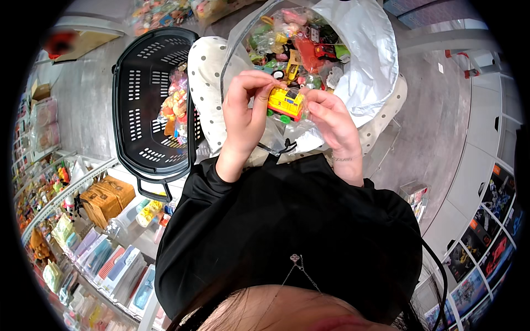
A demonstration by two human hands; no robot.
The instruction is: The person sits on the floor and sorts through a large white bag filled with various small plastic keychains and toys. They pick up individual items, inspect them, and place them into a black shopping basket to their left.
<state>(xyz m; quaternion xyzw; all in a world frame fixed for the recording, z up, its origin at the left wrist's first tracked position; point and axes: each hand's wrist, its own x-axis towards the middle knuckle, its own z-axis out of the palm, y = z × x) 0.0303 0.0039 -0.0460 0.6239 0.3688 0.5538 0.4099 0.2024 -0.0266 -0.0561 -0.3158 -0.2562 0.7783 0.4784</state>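
Observation:
A yellow toy train engine with green wheels and a red base is held up in front of me, apparently inside a clear plastic wrapper. My left hand pinches it at its left end. At its right end, the fingers of my right hand grip the wrapper. Just beyond my hands, a large drawstring bag of white and clear plastic gapes wide. Many small toys fill it, among them a red toy car and a yellow toy vehicle.
Left of the bag stands a black plastic shopping basket holding wrapped small toys. A polka-dot cloth lies under the bag. Shelves with combs and a brown box are at lower left. Boxed goods line the right.

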